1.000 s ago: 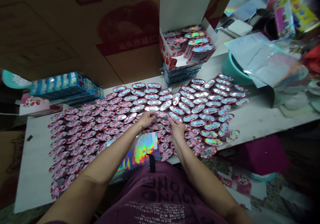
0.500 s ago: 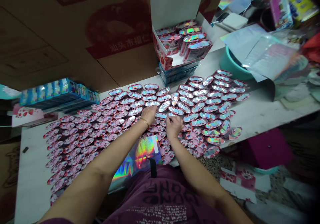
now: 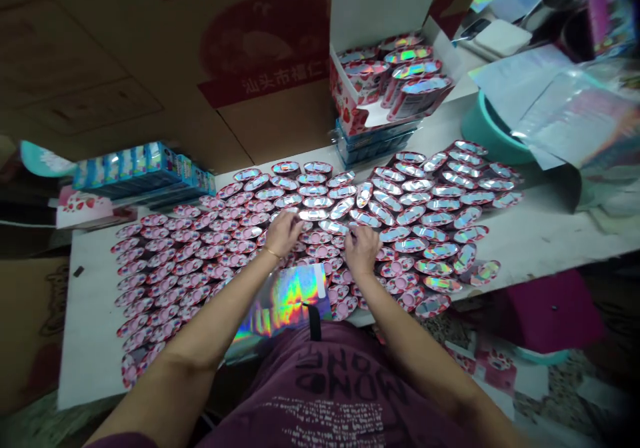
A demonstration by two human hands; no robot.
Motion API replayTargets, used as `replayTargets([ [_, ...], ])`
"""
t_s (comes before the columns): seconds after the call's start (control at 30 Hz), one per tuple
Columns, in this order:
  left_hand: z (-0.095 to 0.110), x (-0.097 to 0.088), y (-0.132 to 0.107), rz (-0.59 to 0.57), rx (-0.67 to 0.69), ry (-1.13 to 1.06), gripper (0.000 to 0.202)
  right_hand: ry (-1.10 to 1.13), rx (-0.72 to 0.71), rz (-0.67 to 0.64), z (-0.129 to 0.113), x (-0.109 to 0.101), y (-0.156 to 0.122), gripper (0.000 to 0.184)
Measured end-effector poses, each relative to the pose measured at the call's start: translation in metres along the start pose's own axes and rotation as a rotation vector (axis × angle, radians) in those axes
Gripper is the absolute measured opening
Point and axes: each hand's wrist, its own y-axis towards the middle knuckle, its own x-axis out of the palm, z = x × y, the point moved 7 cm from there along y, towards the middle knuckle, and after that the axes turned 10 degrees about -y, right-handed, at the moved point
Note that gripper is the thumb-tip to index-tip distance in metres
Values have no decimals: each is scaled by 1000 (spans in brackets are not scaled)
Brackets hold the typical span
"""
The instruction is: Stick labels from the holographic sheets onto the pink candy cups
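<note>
Oval packs [image 3: 413,245] cover the middle of the white table [image 3: 87,301] in crowded rows, mostly pink-topped on the left and silver-topped on the right; the left hand [image 3: 284,233], a bracelet [image 3: 273,253] at its wrist, is among them with fingers bent beside a silver-topped pack [image 3: 333,228]; the right hand [image 3: 363,249] is at that pack's other end, fingers curled in towards the thumb; whether either hand grips anything, one cannot tell.

A shiny rainbow sheet [image 3: 295,295] lies between the forearms at the near edge, hiding some of the table; a big carton [image 3: 280,128] walls off the back; blue boxes [image 3: 125,168] stand before it on the left; right of centre, an open display box [image 3: 345,101] full of similar packs sits on a blue stack [image 3: 375,147]; a teal tub [image 3: 493,131], partly covered by papers [image 3: 525,88], takes up the back right.

The carton bears pale characters on a red band, 汕头市福仁, the rest cut off by the display box; strawberries decorate the display box; the purple shirt [image 3: 280,395] carries large dark letters, upside down, and pale print too small to read.
</note>
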Motion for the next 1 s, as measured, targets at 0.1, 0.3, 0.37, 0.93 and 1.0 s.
replayTargets([
  [0.1,-16,-1,-50,-317,59,-98,31,39,-480,-239,-49,7,-31,22],
  [0.3,-31,18,-97,-367,-59,-127,19,-194,-756,-406,-83,29,-82,25],
  [0.37,-34,21,-96,-318,-111,-151,14,-196,-759,-386,-79,31,-84,27],
  [0.93,-15,16,-74,-190,-219,-468,22,408,-264,-517,-57,-40,-27,16],
  [1.0,-8,20,-68,-146,-367,-861,37,538,-24,-555,-39,-25,-17,16],
])
